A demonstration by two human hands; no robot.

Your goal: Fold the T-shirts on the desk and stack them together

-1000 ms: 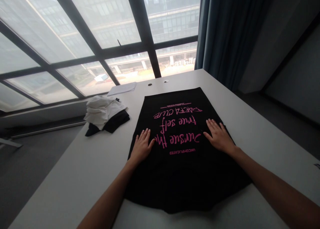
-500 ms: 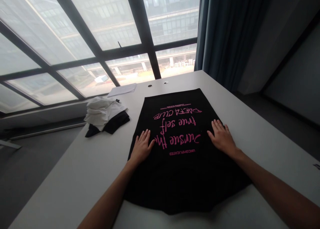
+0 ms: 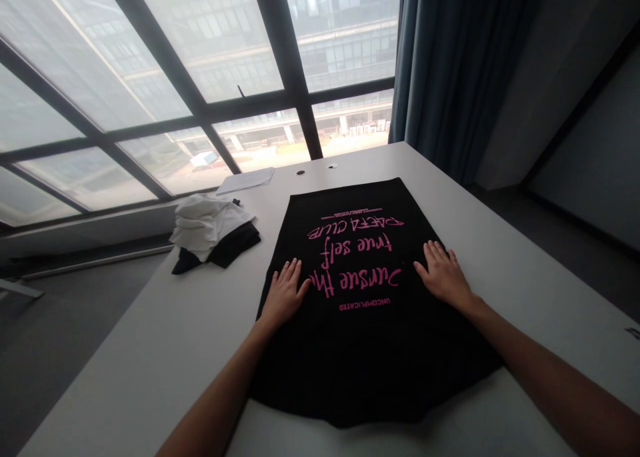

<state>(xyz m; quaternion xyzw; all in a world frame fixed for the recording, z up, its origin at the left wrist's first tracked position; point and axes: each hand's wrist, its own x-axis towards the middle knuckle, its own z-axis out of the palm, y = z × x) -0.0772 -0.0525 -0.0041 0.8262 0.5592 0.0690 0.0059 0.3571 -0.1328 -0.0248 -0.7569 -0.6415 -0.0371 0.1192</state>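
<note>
A black T-shirt [image 3: 370, 357] with pink lettering lies spread on the white table [image 3: 150, 350], its print upside down from where I look. Its sleeves do not show, and both long sides run straight. My left hand [image 3: 285, 292] rests flat on the shirt's left side, thumb apart and touching the edge of the lettering. On the opposite side my right hand [image 3: 443, 276] lies flat too, fingers stretched out over the right edge area. Neither hand grips the cloth.
Left of the shirt sits a crumpled pile of white cloth [image 3: 207, 220] and black cloth [image 3: 235, 244]. Papers [image 3: 245, 180] lie at the table's far edge, beside two round cable holes. Windows rise behind, and a dark blue curtain [image 3: 440, 77] hangs at the right.
</note>
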